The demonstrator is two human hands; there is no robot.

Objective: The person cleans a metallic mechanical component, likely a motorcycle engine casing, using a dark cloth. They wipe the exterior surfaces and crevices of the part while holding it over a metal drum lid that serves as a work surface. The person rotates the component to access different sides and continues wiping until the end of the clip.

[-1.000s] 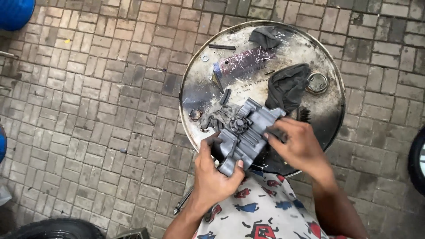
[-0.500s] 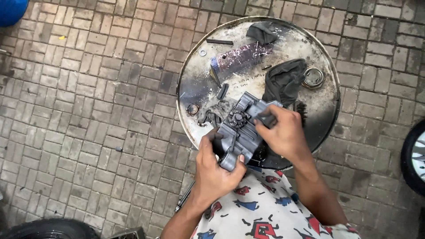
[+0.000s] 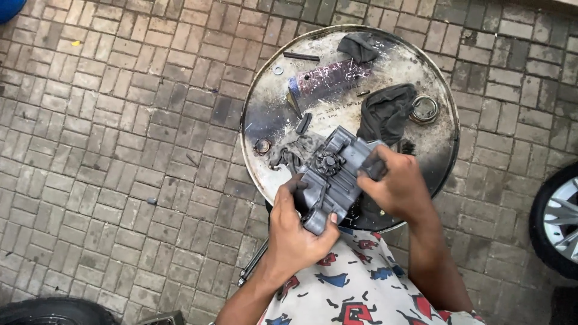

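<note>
While the left hand (image 3: 298, 232) stays clamped on the grey metal casting's (image 3: 334, 177) near end, the right hand (image 3: 394, 183) has slid onto its far corner, gripping — both above the drum top (image 3: 265, 114).

Left hand (image 3: 295, 232) and right hand (image 3: 397, 183) gripping grey engine casing (image 3: 331, 177), above round metal drum top (image 3: 265, 114)

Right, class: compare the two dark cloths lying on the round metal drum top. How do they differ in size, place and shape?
The larger dark cloth lies by the right side, beside a metal ring; the smaller dark cloth lies at the far edge of the drum top. The larger one is bunched in long folds and reaches toward the right hand; the smaller one is a compact crumple, far from both hands. Both are dark grey and untouched.
</note>
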